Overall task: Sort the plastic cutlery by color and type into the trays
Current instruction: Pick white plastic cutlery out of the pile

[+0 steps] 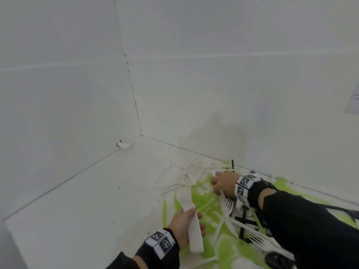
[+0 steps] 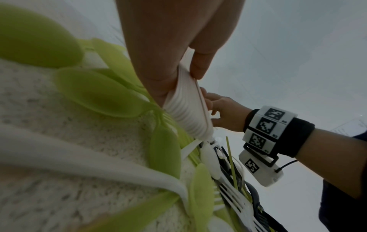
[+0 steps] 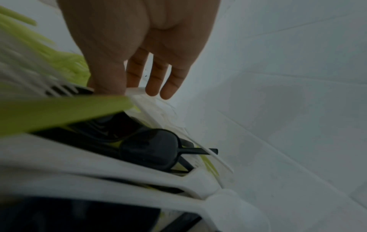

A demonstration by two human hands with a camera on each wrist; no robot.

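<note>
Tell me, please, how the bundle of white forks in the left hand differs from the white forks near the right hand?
The stack of white forks is nested, aligned and lifted in the left hand; the loose white forks lie scattered, crossing green and black pieces beside the right hand. Both are white plastic.

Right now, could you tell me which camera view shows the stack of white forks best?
The head view: the stack of white forks shows tines to handle ends in the left hand. The left wrist view shows only layered handle edges; the right wrist view shows none.
</note>
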